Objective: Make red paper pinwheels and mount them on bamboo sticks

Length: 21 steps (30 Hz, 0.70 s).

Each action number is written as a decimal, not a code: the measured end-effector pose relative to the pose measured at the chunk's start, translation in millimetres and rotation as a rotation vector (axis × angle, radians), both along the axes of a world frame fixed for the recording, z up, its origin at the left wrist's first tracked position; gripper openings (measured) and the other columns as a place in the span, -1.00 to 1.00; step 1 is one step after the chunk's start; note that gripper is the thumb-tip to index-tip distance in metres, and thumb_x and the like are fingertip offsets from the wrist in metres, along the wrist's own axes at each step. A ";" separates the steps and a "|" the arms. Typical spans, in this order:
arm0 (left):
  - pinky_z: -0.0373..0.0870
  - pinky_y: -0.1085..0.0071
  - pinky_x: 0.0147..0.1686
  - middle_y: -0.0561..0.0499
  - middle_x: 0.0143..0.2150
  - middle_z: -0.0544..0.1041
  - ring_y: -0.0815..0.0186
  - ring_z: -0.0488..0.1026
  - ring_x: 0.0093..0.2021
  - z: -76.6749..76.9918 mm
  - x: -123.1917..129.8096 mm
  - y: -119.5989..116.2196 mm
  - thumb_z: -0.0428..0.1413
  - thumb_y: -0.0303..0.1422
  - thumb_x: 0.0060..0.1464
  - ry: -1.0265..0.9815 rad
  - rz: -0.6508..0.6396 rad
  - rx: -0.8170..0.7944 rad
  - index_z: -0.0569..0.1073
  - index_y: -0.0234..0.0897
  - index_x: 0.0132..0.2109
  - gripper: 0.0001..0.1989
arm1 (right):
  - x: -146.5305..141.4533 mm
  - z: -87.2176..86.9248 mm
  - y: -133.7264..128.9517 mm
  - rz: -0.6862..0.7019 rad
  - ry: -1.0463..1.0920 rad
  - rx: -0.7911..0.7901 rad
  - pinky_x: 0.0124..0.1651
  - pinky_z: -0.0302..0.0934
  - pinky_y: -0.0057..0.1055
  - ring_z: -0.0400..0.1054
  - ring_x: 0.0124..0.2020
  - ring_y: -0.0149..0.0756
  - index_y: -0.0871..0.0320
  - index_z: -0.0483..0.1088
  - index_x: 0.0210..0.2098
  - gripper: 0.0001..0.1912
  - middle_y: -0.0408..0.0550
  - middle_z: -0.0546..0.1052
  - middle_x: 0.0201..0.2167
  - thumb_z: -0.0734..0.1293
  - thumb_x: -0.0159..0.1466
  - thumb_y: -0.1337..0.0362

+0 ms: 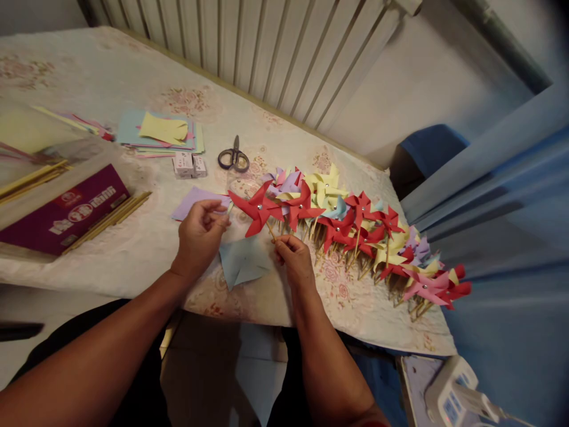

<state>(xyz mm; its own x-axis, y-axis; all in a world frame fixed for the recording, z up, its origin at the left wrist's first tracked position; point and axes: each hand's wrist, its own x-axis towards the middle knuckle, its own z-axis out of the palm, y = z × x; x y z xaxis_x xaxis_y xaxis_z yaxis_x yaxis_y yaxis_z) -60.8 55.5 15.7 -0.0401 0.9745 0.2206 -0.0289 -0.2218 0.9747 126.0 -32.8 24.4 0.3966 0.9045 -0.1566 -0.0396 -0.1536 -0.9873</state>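
My right hand (294,261) pinches the thin wooden stick of a red paper pinwheel (259,209), which is held up in front of me with a small pin at its centre. Just left of its blades is my left hand (200,237), fingers loosely curled and thumb apart, with nothing visible in them. A light blue cut paper square (242,261) lies flat between my hands. Partly behind my left fingers is a purple paper piece (195,201). Many finished pinwheels (362,207) in red, yellow, purple, pink and blue lie in a row to the right.
Dark-handled scissors (234,159), small white boxes (189,165) and a stack of coloured paper (155,130) lie farther back. At left, wooden sticks (111,219) rest by a purple box (66,207). A radiator (249,47) borders the table; a power strip (453,397) sits lower right.
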 end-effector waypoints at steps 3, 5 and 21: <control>0.40 0.42 -0.38 0.10 -0.48 0.49 0.37 0.45 -0.47 9.0 2.7 -6.8 0.23 -0.25 0.01 -0.001 -0.137 -0.177 0.44 -0.25 -0.25 -0.79 | -1.7 -0.5 1.1 -0.013 0.041 0.029 -0.55 -0.06 -0.50 0.10 -0.65 -0.50 0.15 0.50 -0.41 -0.77 -0.31 0.32 -0.69 0.41 0.06 0.11; 0.35 0.44 -0.42 0.12 -0.54 0.46 0.37 0.41 -0.51 13.1 5.9 -11.3 0.23 -0.26 -0.02 -0.006 -0.259 -0.256 0.44 -0.26 -0.30 -0.80 | -3.4 -1.1 1.8 -0.017 0.077 0.050 -0.56 -0.04 -0.51 0.11 -0.66 -0.51 0.15 0.49 -0.40 -0.78 -0.31 0.34 -0.68 0.42 0.06 0.12; 0.12 0.48 -0.50 0.16 -0.58 0.32 0.46 0.23 -0.55 -2.1 34.2 -22.7 0.29 -0.21 -0.09 -0.195 -0.593 -0.477 0.43 -0.27 -0.44 -0.75 | -30.1 5.0 -1.6 0.069 0.198 0.029 -0.56 0.15 -0.51 0.33 -0.63 -0.43 0.12 0.46 -0.43 -0.86 -0.21 0.51 -0.62 0.43 0.04 0.21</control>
